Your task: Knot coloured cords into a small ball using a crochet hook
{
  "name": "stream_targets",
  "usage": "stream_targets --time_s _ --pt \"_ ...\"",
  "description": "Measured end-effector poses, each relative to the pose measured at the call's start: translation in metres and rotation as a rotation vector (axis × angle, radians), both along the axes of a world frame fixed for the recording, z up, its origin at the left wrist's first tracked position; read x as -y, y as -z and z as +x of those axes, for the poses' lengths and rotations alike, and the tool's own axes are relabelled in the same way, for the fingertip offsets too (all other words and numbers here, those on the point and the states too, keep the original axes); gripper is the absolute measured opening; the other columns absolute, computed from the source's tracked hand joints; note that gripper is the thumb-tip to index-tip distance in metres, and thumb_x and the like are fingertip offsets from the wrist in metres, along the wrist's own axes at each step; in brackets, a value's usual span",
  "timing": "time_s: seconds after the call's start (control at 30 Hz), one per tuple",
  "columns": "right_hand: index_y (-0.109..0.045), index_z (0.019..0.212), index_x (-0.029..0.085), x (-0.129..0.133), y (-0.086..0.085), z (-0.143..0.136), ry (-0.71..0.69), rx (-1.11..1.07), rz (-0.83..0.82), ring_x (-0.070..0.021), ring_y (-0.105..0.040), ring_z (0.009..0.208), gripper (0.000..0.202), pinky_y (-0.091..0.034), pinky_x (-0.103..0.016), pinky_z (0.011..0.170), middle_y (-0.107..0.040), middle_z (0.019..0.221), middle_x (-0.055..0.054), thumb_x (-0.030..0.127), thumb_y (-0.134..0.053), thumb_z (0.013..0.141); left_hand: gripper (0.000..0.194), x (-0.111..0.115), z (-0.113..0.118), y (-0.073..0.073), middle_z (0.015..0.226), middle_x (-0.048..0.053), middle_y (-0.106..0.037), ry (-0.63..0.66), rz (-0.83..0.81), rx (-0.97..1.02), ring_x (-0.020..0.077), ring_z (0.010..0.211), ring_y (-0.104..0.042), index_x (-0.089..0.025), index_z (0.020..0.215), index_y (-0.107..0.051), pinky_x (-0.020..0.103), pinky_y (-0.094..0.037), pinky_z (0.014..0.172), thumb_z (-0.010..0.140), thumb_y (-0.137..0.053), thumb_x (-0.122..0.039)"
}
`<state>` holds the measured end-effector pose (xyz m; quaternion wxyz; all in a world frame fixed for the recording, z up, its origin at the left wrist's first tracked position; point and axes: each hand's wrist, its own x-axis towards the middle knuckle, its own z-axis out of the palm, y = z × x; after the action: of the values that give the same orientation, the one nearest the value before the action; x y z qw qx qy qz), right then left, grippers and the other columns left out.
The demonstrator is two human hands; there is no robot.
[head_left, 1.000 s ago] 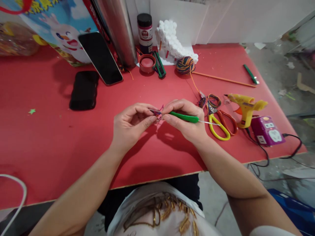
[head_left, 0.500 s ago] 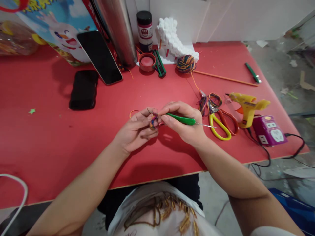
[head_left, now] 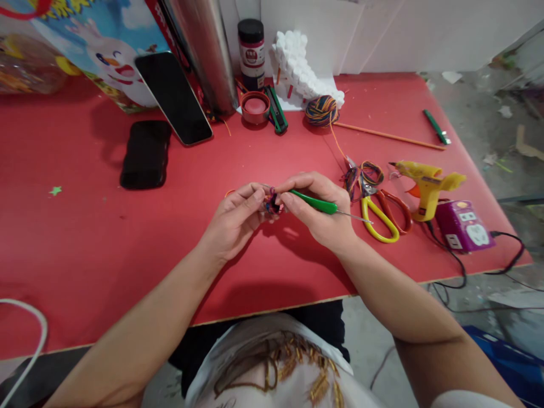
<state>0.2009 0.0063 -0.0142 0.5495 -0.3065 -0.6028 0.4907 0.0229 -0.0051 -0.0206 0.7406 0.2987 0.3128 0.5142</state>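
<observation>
My right hand (head_left: 321,207) is closed around a crochet hook (head_left: 317,202) with a green handle; a thin metal shaft sticks out to the right. Between thumb and fingers, my left hand (head_left: 238,218) pinches a small multicoloured crocheted piece (head_left: 272,205). The hook's working tip meets that piece, partly hidden by the fingers. A bit of orange yarn shows behind the left fingers. Farther back lies a ball of variegated yarn (head_left: 322,110), its orange strand running toward a small tangle of yarn (head_left: 370,173) on the scissors.
Right of my hands lie scissors (head_left: 380,218) with yellow and red handles, a yellow glue gun (head_left: 429,184) and a purple box (head_left: 465,226) with cables. Behind stand a phone (head_left: 174,99), a black case-like object (head_left: 145,154), a steel flask (head_left: 208,56), a jar (head_left: 251,56) and a green cutter (head_left: 276,110).
My left fingers have closed in, the thumb now pressing on the crocheted piece, which has turned slightly. My right hand and the hook have shifted only a little.
</observation>
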Motion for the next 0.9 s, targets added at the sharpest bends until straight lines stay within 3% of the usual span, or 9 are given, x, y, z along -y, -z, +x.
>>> stream_targets --time_s 0.07,0.2,0.5,0.67,0.9 --pt "-0.078 0.103 0.019 -0.0005 -0.0016 0.0006 0.006 0.0 0.022 -0.0123 -0.077 0.082 0.008 -0.067 -0.025 0.079 -0.08 0.092 -0.002 0.025 -0.077 0.097 0.022 0.0001 -0.0013 0.0003 0.089 0.004 -0.08 -0.023 0.03 -0.016 0.0117 0.079 -0.075 -0.018 0.096 -0.083 0.02 -0.062 0.074 0.086 -0.091 -0.036" --pt "-0.078 0.103 0.02 0.0001 -0.0049 0.0015 0.023 0.04 0.023 -0.0121 -0.076 0.079 0.007 -0.067 -0.025 0.077 -0.08 0.091 -0.001 0.025 -0.076 0.098 0.026 0.0007 -0.0025 0.001 0.091 0.002 -0.083 -0.071 0.053 -0.084 0.0129 0.076 -0.077 -0.022 0.096 -0.084 0.024 -0.064 0.078 0.074 -0.098 -0.02" --pt "-0.078 0.102 0.02 -0.0004 -0.0052 0.001 0.043 0.021 0.024 -0.0115 -0.075 0.076 0.005 -0.067 -0.025 0.075 -0.079 0.087 -0.001 0.023 -0.076 0.098 0.023 0.0014 -0.0049 -0.0025 0.093 0.003 -0.086 -0.011 0.079 -0.052 0.0164 0.077 -0.081 -0.027 0.1 -0.089 0.026 -0.067 0.078 0.079 -0.092 -0.018" --pt "-0.078 0.107 0.021 -0.0007 -0.0001 0.003 0.05 0.039 -0.002 -0.0131 -0.077 0.083 0.013 -0.068 -0.028 0.081 -0.081 0.097 -0.003 0.031 -0.077 0.098 0.028 0.0011 -0.0063 -0.0067 0.096 0.004 -0.085 -0.005 0.069 -0.057 0.0171 0.073 -0.079 -0.026 0.104 -0.088 0.027 -0.067 0.072 0.078 -0.09 -0.016" --pt "-0.078 0.107 0.022 -0.0003 0.0017 0.005 0.033 0.03 -0.042 -0.0135 -0.076 0.081 0.016 -0.067 -0.028 0.08 -0.08 0.094 -0.002 0.034 -0.079 0.097 0.026 0.0004 -0.0051 -0.0083 0.085 0.004 -0.083 -0.013 0.03 -0.033 0.0161 0.065 -0.076 -0.024 0.096 -0.089 0.029 -0.066 0.068 0.073 -0.092 -0.014"
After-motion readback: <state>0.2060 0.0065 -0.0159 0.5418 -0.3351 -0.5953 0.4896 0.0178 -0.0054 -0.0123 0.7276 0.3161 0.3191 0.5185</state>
